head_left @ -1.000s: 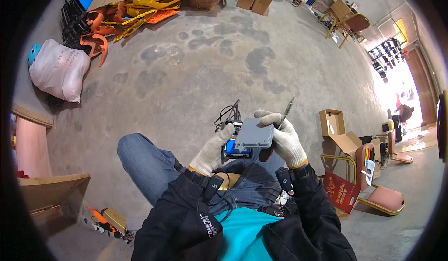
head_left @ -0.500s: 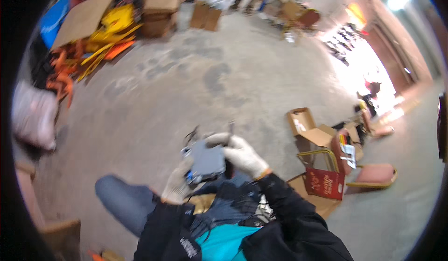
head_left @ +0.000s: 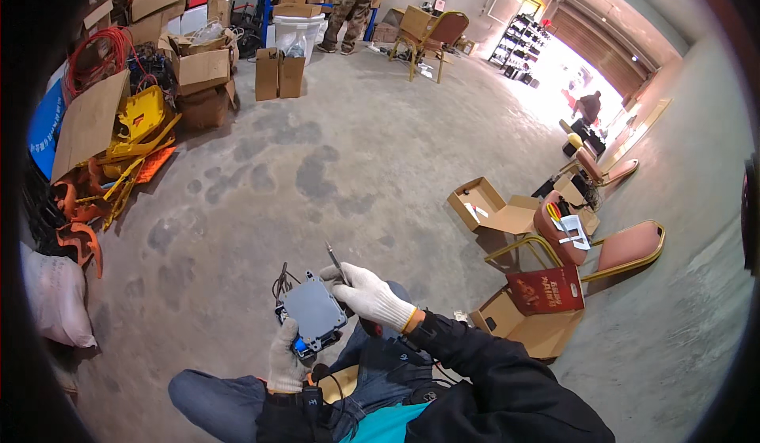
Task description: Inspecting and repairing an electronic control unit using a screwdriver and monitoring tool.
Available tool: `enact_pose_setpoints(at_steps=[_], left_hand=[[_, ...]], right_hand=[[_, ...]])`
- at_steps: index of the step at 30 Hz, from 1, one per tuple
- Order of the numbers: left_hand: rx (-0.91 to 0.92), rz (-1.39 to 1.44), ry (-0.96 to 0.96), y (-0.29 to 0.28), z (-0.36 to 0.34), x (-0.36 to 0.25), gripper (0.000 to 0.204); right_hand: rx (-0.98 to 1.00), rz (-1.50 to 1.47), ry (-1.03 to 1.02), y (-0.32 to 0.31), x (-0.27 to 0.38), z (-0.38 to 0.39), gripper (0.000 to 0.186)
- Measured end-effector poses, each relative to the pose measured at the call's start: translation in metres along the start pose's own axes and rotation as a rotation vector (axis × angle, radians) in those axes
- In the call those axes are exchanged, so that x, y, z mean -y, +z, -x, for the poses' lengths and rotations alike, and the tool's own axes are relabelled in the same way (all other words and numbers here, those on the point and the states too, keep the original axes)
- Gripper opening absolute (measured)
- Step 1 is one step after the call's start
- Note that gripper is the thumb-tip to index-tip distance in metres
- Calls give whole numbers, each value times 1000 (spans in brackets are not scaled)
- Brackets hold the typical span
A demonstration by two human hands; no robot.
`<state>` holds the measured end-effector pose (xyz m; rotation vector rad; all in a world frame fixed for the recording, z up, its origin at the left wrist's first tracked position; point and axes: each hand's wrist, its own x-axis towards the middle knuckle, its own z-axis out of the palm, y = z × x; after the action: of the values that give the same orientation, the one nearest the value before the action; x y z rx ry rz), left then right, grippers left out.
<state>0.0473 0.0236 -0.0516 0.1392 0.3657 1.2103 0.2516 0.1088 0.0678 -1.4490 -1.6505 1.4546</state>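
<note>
Flat grey cover (head_left: 315,308) over partly blue device (head_left: 301,346), held in left hand (head_left: 284,357); slim pointed tool (head_left: 336,262) in right hand (head_left: 372,296).

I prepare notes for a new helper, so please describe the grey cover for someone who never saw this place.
Near the lower edge, find the seated person's blue jeans. Just above them, the white-gloved left hand holds the squarish grey cover. Its broad, flat face sets it apart from the bright blue part below it and the slim metal tool in the right hand.
</note>
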Motion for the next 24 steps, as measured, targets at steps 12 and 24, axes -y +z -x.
enact_pose_setpoints(at_steps=[12, 24], left_hand=[[-144, -137, 79, -4, 9, -2, 56], [57, -189, 91, 27, -3, 0, 76]], right_hand=[[120, 360, 110, 8, 25, 13, 72], [190, 525, 129, 24, 38, 16, 115]])
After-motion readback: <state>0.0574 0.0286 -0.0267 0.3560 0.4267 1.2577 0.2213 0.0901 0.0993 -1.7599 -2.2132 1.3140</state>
